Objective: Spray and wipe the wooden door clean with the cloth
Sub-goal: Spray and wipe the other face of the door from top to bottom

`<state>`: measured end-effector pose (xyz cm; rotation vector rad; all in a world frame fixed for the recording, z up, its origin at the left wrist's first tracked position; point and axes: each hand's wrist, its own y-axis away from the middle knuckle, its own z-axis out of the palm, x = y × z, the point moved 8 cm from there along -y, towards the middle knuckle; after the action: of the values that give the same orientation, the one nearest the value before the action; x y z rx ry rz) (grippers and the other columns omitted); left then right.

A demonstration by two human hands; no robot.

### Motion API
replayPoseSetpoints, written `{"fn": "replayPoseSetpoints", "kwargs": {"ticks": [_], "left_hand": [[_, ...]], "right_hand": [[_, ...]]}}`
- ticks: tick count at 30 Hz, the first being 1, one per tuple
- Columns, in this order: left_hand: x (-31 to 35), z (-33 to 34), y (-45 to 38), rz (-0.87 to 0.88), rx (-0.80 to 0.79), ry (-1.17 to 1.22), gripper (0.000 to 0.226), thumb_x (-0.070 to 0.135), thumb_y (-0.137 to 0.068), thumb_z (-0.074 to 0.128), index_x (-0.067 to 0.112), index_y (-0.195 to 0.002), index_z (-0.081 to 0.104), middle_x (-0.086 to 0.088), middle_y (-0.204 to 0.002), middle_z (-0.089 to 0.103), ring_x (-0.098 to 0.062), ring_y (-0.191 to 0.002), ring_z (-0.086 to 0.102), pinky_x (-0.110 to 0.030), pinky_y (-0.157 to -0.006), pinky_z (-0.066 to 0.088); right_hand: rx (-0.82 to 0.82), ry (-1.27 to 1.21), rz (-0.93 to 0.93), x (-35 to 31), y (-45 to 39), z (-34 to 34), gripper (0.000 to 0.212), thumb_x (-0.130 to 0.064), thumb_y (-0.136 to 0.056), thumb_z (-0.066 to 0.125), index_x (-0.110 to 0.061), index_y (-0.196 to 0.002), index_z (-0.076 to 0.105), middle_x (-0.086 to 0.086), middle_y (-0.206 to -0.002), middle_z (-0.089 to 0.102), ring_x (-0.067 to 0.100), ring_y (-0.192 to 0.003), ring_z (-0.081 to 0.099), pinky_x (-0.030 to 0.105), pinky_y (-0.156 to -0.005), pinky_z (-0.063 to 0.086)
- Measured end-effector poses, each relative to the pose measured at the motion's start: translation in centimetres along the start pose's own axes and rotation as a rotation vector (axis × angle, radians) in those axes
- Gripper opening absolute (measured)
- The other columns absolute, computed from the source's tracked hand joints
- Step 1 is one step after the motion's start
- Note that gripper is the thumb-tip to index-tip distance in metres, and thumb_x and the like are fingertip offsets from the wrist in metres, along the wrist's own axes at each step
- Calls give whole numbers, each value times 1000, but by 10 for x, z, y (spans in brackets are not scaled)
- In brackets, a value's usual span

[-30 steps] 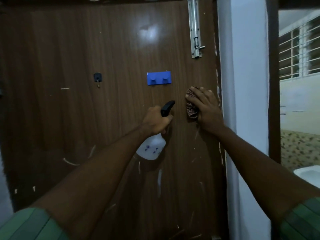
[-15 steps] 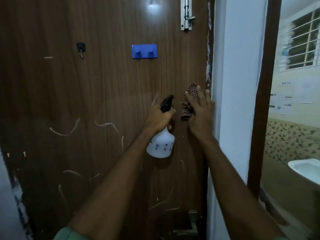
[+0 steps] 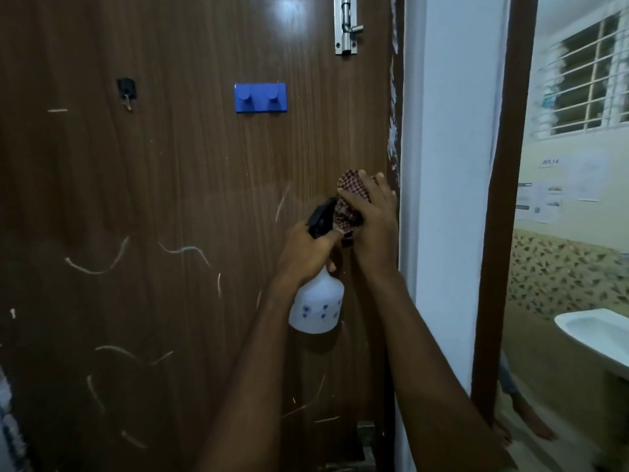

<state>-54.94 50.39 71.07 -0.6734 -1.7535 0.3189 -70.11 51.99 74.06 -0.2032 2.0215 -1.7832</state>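
Here, the checked cloth (image 3: 350, 206) is pressed flat against the wooden door (image 3: 177, 199) by the right hand (image 3: 372, 219), near its right edge, while the spray bottle (image 3: 318, 301) is gripped by the left hand (image 3: 306, 257) just beside it.

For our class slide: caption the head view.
Left hand grips spray bottle; right hand presses cloth on wooden door.
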Motion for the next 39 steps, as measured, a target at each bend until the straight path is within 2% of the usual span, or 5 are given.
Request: {"fn": "replayPoseSetpoints", "kwargs": {"ticks": [15,20,26,33,39], "left_hand": [[-21,-42,2,47,93,82,18,14,-99,67,0,-88,68,-27,-71,66,-30,-53,64,-30,-54,51],[-41,-63,6,16,76,18,17,15,-99,66,0,-90,70,-25,-69,68,-28,-53,64,-30,-54,52],[-43,-82,-1,0,110,20,15,14,-98,67,3,-88,71,-25,-76,69,-34,-59,67,-35,-54,53],[-48,-107,5,30,149,-19,20,20,-98,66,3,-87,69,-17,-68,70,-33,-56,68,-41,-58,55],[-48,-128,8,13,211,-17,16,16,-98,68,2,-90,71,-23,-74,70,-34,-56,68,-37,-52,54]], "right_hand": [[6,49,-56,-56,-37,27,46,-19,-95,65,-20,-141,62,11,-160,38,34,-150,33,52,-112,47],[-29,57,-61,-55,51,38,45,-15,-89,75,-19,-133,69,12,-156,48,31,-153,31,55,-125,28],[85,-13,12,-83,-56,38,44,-1,-89,62,-17,-128,71,13,-150,55,33,-147,41,57,-117,41],[-39,3,-100,-92,45,64,42,-23,-94,54,-18,-132,70,15,-155,50,34,-151,34,58,-125,25],[60,-2,-33,-115,-41,74,39,-1,-87,69,-14,-123,74,15,-149,55,34,-149,38,53,-127,23]]}}
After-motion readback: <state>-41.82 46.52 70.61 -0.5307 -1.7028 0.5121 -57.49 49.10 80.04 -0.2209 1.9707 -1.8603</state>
